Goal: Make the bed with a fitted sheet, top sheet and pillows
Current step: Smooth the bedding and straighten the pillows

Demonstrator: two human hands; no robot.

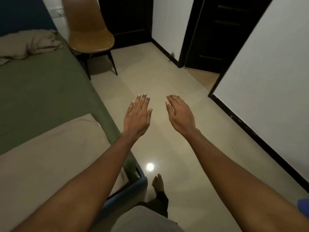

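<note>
At the far left a bed (132,186) is seen, its mattress covered by a green fitted sheet (41,91). A crumpled beige pillow (28,44) is laid at the far end, below a dark blue headboard (21,12), and a beige top sheet (50,156) is spread over the near part only. A brown chair (90,30) is placed just beside the bed's far side. The left hand (138,114) is held out above the tiled floor (167,148), beside the bed's edge, fingers straight, nothing gripped. The right hand (180,114) is held near it but apart, fingers relaxed and likewise empty. A bare foot (158,183) is planted below them. A dark door (222,30) and a white wall (275,81) are seen at the right.
</note>
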